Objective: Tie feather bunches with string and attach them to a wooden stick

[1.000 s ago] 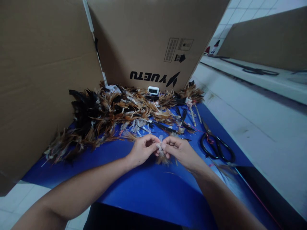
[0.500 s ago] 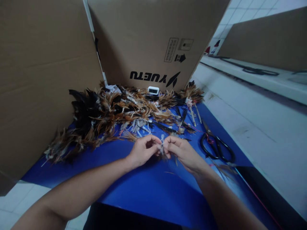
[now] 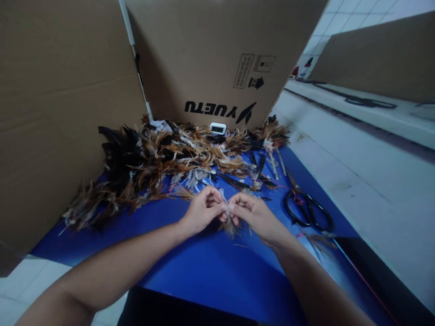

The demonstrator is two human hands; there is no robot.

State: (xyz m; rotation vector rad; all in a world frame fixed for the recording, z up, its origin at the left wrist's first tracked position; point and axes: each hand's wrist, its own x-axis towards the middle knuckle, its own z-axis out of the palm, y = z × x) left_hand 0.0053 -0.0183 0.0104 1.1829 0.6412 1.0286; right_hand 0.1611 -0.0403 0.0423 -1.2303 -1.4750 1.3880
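Note:
Both of my hands meet over a blue sheet (image 3: 204, 267). My left hand (image 3: 201, 211) and my right hand (image 3: 254, 214) pinch a small bundle of feathers (image 3: 228, 216) between their fingertips; its pale quill ends stick up and its brown tips hang down toward the sheet. Just behind my hands lies a big heap of brown, black and white feathers (image 3: 159, 163).
Black-handled scissors (image 3: 306, 206) with red thread lie right of my right hand. A feather stick (image 3: 272, 151) lies behind them. A small white digital device (image 3: 217, 128) stands at the foot of the cardboard walls (image 3: 210, 54) enclosing the back and left. A white tiled ledge (image 3: 356, 172) runs along the right.
My fingers have shifted slightly on the feather bundle, and its quill ends have tilted a little. The hands stay in the same spot.

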